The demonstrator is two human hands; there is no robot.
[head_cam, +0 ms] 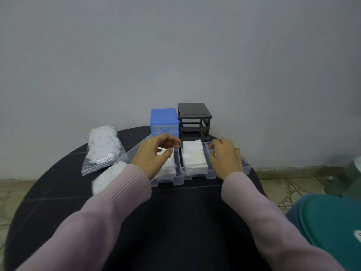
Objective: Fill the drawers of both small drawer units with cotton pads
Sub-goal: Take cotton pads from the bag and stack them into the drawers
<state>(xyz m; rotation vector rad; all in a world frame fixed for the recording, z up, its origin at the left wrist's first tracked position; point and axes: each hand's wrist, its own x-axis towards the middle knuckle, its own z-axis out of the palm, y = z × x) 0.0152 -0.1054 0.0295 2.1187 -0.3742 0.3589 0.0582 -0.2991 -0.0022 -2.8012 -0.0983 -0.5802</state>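
At the far-left edge of the round dark counter (175, 222) lies a clear bag of cotton pads (102, 147), and nearer the front-left another bag of pads (109, 178) sits partly under the left sleeve; either could be dragged off the rim if that forearm sweeps outward, since both rest close to the edge. The left hand (156, 155) hovers over the left clear drawer (170, 178), fingers loosely curled with thumb and fingertips close together; whether it pinches a pad I cannot tell, and a loose pinch would likely drop pads crooked across the drawer wall. That drawer already holds an untidy heap of white pads, which may catch on the frame when slid home. Just beside it, the middle drawer (195, 176) carries a neat stack of pads (194, 156) reaching about to its rim; overfilling here is my main worry, as a proud stack could jam in its slot. Behind, near the counter's far edge, stand the blue drawer unit (164, 119), one drawer in place, and the black drawer unit (194, 118), its slots empty. The right hand (224, 157) grips the far rim of the right drawer (246, 166), fingers curled over it; a sharp pull could nudge the neighbouring drawer and topple its stack.
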